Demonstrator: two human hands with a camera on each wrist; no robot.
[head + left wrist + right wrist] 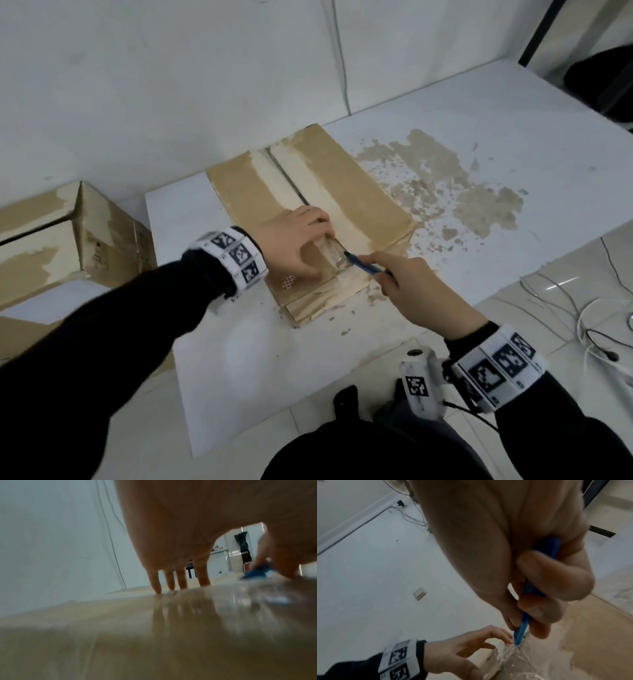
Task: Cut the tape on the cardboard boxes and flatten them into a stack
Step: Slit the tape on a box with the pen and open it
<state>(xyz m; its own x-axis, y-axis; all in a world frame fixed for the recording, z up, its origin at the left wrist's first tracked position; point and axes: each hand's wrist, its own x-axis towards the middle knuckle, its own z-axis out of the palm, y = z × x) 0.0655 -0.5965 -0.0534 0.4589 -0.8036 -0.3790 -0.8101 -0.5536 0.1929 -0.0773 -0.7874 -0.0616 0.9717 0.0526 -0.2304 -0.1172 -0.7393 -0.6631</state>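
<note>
Two hands share this cut, and each grip has its own job. My right hand (414, 287) is curled round the blue knife (364, 265), thumb and forefinger pinching low on the handle so I can steer the point; the wrist view shows its tip (517, 644) touching the clear tape (518, 660) where the film is puckered and torn. I hold the knife low and slanted, I think, so that the blade slides under the tape rather than digging into the cardboard.

My left hand (294, 243) holds nothing. Its fingers (202, 573) are spread and fairly straight, tips pressing down on the glossy taped face just beside the knife tip. I judge that this keeps the panel from sliding toward me as the blade pulls and keeps the tape taut enough to part. The fingers sit very near the blade, which is the risk here.

The box (363, 195) under both hands lies already collapsed on the white counter (239, 359), its centre seam running away from me with pale strips where the paper has peeled. More flat layers show beneath its near edge, so the stack seems begun. To my left a second box (68, 236) stands unflattened, waiting its turn. Brown scraps (445, 185) of torn paper are stuck on the counter to the right, and white cables (603, 322) lie on the floor beyond the counter's edge.
</note>
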